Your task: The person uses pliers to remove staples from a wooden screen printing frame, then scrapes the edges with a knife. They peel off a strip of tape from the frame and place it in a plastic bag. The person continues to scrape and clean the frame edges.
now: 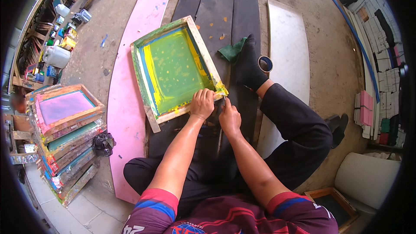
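A wooden screen-printing frame (175, 67) with green mesh and yellow and blue smears along its inner edges lies tilted in front of me. My left hand (203, 104) is closed over its near rail, close to the near right corner. Beside it, my right hand (230, 116) is closed in a pinch at that yellow-stained corner. A small, thin, light-coloured piece shows at its fingertips, too small to name. Dark boards (212, 13) lie beneath the screen frame.
A green cloth (232, 50) and a tape roll (265, 64) lie by my foot. Pink (125, 104) and white (289, 39) boards flank the dark ones. Stacked screen frames (69, 138) and a black plastic bag (104, 144) are at left, with a white jug (56, 56) and paint containers beyond.
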Available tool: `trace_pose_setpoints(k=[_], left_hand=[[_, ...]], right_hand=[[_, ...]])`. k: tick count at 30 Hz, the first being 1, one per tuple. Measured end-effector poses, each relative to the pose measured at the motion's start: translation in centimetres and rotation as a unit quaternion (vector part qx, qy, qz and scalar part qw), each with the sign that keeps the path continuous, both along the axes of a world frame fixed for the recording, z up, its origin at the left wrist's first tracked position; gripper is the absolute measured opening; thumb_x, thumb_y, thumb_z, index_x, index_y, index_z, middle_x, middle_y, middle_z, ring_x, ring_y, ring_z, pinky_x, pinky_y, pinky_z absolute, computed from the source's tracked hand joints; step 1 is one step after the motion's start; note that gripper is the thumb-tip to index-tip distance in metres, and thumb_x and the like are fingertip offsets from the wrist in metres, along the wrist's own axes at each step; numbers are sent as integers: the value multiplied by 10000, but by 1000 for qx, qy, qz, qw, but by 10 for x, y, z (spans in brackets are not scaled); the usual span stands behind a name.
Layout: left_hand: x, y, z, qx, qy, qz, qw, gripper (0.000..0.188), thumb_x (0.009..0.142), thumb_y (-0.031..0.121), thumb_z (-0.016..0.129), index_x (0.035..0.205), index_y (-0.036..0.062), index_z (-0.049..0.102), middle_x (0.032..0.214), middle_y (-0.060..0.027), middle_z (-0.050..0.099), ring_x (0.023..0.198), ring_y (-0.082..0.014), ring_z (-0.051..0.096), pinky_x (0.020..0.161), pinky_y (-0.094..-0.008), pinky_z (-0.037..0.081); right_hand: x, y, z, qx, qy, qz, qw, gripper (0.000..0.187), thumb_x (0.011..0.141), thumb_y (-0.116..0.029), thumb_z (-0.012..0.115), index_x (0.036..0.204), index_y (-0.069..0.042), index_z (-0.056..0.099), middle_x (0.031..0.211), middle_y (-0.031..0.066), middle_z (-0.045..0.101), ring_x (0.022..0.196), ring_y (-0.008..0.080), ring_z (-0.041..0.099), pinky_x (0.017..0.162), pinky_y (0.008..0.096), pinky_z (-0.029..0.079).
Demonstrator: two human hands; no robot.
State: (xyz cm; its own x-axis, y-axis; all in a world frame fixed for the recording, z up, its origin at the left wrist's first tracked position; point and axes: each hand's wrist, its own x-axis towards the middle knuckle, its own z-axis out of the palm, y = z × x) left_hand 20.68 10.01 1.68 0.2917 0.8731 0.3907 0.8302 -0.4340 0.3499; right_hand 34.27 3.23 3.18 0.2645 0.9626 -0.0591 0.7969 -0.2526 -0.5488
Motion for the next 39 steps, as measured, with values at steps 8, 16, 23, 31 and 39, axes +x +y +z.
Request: trace_pose_setpoints(k=[8, 16, 23, 31, 39], left_hand=[[1, -1, -4, -7, -22, 14, 1000, 107, 966, 201, 646, 954, 110, 593, 920, -63, 618, 902, -311, 619, 811, -453, 485], [3, 0, 7, -6, -9, 9, 1000, 121, 970, 245, 650, 957, 129, 618, 935, -53, 619, 917, -291, 627, 815, -442, 495], [3, 1, 20, -14, -17, -20, 1000, 251, 908, 320, 733, 1056, 123, 686, 1007, -62, 668, 951, -303, 678, 818, -443, 531], [12, 4, 21, -63, 41, -3, 997, 190, 906, 266, 737, 1013, 117, 686, 998, -73, 693, 925, -319, 702, 799, -457, 551], [20, 10, 8, -39, -57, 47, 997, 139, 954, 243, 693, 972, 107, 667, 923, -76, 670, 892, -329, 694, 753, -461, 549]], right_hand=[[16, 0, 12, -14, -16, 46, 999, 398, 972, -204, 683, 1355, -114, 625, 880, 213, 702, 763, 434, 721, 672, 538, 589], [25, 20, -8, 59, 24, 71, 995, 226, 971, -206, 692, 1069, -53, 558, 889, 228, 714, 804, 444, 716, 699, 538, 577], [26, 23, 42, -98, 55, 46, 993, 252, 956, -247, 712, 1010, -16, 627, 943, 266, 743, 903, 463, 734, 781, 555, 589], [55, 92, 104, -107, 5, 126, 986, 160, 884, -140, 711, 970, -5, 725, 967, 270, 757, 964, 434, 751, 839, 523, 601], [65, 26, 19, 1, 109, 34, 993, 298, 955, -290, 741, 1077, -41, 631, 960, 226, 740, 944, 453, 711, 787, 539, 551]])
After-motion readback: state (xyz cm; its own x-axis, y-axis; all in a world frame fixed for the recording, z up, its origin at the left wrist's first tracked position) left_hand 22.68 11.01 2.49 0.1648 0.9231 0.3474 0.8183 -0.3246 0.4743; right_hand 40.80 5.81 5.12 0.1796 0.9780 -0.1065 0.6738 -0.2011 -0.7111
